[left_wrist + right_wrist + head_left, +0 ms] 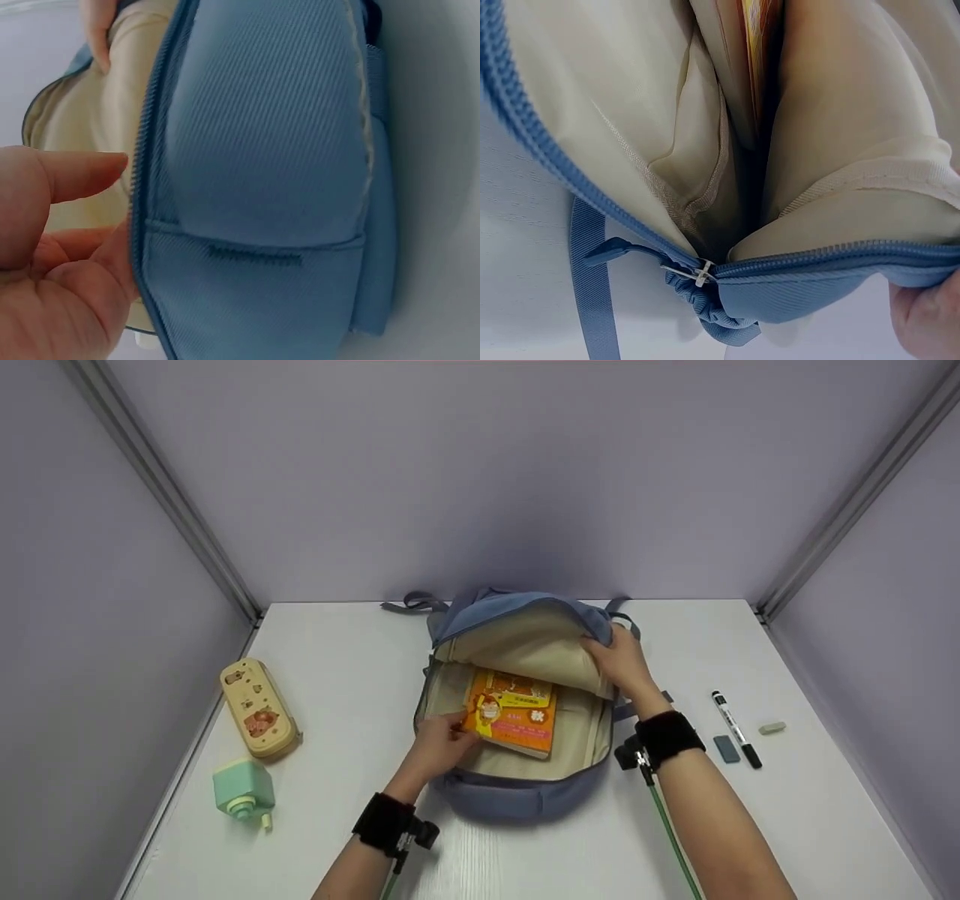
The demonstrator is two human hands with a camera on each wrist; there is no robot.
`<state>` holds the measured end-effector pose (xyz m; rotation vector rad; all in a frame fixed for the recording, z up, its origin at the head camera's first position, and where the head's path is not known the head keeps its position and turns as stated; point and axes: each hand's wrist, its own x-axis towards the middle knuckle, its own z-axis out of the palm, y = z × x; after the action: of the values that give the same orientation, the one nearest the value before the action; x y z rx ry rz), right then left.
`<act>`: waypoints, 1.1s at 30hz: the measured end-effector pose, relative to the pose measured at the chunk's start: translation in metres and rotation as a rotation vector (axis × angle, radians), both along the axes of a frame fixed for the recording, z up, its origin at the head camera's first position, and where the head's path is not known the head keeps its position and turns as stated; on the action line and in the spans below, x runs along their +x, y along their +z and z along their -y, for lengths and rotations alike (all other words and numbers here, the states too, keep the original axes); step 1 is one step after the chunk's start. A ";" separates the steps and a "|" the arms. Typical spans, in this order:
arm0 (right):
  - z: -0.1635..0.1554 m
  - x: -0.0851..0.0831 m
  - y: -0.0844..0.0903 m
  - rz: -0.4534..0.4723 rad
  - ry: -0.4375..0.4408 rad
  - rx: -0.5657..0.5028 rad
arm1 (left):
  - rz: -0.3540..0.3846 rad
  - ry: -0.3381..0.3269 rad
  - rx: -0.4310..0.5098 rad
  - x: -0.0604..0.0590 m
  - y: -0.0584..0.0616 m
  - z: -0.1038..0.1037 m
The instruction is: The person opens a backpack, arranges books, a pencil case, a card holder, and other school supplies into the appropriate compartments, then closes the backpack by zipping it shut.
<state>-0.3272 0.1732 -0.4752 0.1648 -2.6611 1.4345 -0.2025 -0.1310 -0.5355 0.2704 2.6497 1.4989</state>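
A blue backpack [517,799] lies unzipped on the white table [750,825], its cream lining showing. An orange book [514,712] sits partly inside the main compartment. My left hand [444,744] grips the book's near left corner. My right hand [621,660] holds up the backpack's upper flap [525,619] at its right side. In the left wrist view my left hand's fingers [52,225] are next to the blue zipper edge [142,195]. The right wrist view looks into the open backpack [795,292], with the book's edge [756,52] between cream folds and a fingertip [926,319] at the lower right.
A cream pencil case [257,707] and a mint green sharpener-like gadget [243,791] lie at the table's left edge. A black marker [736,728], a small grey-blue eraser [726,748] and a pale eraser [772,727] lie to the right. Lilac walls enclose the table.
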 end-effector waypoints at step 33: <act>-0.004 0.003 -0.003 0.065 0.042 0.039 | -0.082 -0.293 -0.801 0.025 -0.004 -0.051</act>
<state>-0.3247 0.1776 -0.4780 0.1825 -2.7545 1.4249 -0.1779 -0.0798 -0.5390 0.6070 2.8458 0.2941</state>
